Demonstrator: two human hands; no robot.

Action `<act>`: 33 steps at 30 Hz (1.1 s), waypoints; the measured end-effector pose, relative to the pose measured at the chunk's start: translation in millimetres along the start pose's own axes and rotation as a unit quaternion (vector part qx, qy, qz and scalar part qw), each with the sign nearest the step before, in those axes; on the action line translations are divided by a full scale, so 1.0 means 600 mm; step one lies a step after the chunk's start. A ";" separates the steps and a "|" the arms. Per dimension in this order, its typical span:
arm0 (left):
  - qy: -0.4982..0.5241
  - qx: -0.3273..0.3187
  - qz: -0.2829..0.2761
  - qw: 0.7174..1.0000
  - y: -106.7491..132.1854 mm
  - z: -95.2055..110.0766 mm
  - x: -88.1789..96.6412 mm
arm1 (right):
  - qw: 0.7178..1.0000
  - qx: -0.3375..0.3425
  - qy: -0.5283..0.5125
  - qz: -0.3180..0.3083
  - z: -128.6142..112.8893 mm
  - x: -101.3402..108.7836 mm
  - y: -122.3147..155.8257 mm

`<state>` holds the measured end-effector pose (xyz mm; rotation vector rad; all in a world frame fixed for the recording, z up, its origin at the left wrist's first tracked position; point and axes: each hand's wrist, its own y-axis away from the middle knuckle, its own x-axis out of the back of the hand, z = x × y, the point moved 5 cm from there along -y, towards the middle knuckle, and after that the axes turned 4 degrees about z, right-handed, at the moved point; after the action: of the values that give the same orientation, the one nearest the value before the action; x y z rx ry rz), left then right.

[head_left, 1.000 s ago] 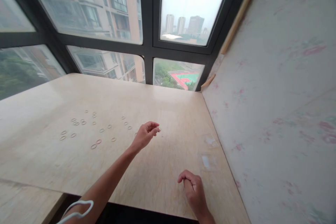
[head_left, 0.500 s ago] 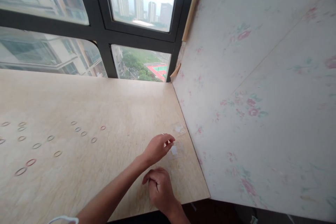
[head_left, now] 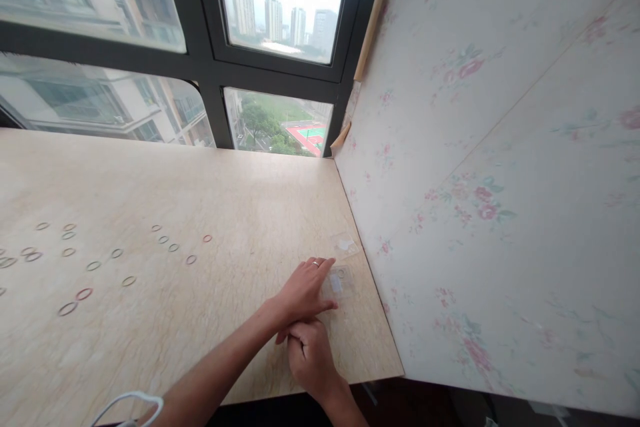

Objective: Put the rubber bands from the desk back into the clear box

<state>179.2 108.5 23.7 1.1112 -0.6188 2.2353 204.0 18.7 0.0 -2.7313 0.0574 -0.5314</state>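
Left hand [head_left: 305, 290]: down flat, fingers straight and held together, fingertips pressing on a small clear bag [head_left: 339, 282] that lies on the table [head_left: 225, 200] close to its right edge, just beside the flowered wall [head_left: 475, 147]. A thin pale loop sits on one finger; ring or band, cannot tell. Right hand [head_left: 310, 357]: at 6 o'clock of the left, touching it, curled loosely with the knuckles up near the table's front edge; whether it pinches anything is hidden. A second clear bag [head_left: 345, 243] lies at 12 o'clock of the first, apart from both hands. Change noted: a second ago the left hand was out over the middle of the table with fingertips pinched, next to the scattered rubber bands [head_left: 125, 280], and the right hand rested well apart from it. Half a second ago the left hand hung above the bags, still pinched. It has since dropped and flattened, and the two hands have closed up. Judgement: the work has shifted from the bands to the bag, which is now pinned in place. The bands lie at 9 to 10 o'clock of the hands, well apart. White cord [head_left: 130, 403] at the lower left; window [head_left: 280, 7] at 12 o'clock.
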 end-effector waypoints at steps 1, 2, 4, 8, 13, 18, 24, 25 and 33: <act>-0.005 0.002 0.000 1.000 -0.001 -0.002 -0.002 | 1.000 0.000 0.005 -0.001 -0.001 0.001 0.000; -0.009 0.003 0.000 1.000 -0.002 -0.004 -0.003 | 1.000 -0.001 0.011 -0.001 -0.003 0.001 -0.001; -0.014 0.003 0.001 1.000 -0.005 -0.006 -0.004 | 1.000 -0.001 0.023 -0.002 -0.007 0.002 -0.002; -0.013 0.000 0.001 1.000 -0.006 -0.004 -0.002 | 1.000 -0.003 0.030 -0.001 -0.010 0.002 -0.003; 0.039 0.011 0.031 0.999 0.024 -0.021 0.011 | 0.999 -0.015 0.036 -0.017 -0.003 -0.001 0.002; 0.112 0.086 0.133 0.981 0.100 -0.086 0.048 | 0.993 -0.117 -0.023 -0.015 0.021 0.000 0.000; 0.136 0.156 0.220 0.953 0.195 -0.153 0.085 | 0.980 -0.165 -0.110 -0.026 -0.002 -0.036 -0.053; 0.136 0.156 0.231 0.951 0.205 -0.158 0.089 | 0.982 -0.144 -0.115 -0.032 -0.017 -0.050 -0.071; 0.211 0.192 0.237 0.929 0.232 -0.177 0.085 | 0.976 0.058 -0.035 -0.209 -0.162 -0.293 -0.232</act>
<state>2.4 86.2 -14.1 0.6416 -0.2853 2.9952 1.1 135.0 70.9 -2.6476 -0.5602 -0.5270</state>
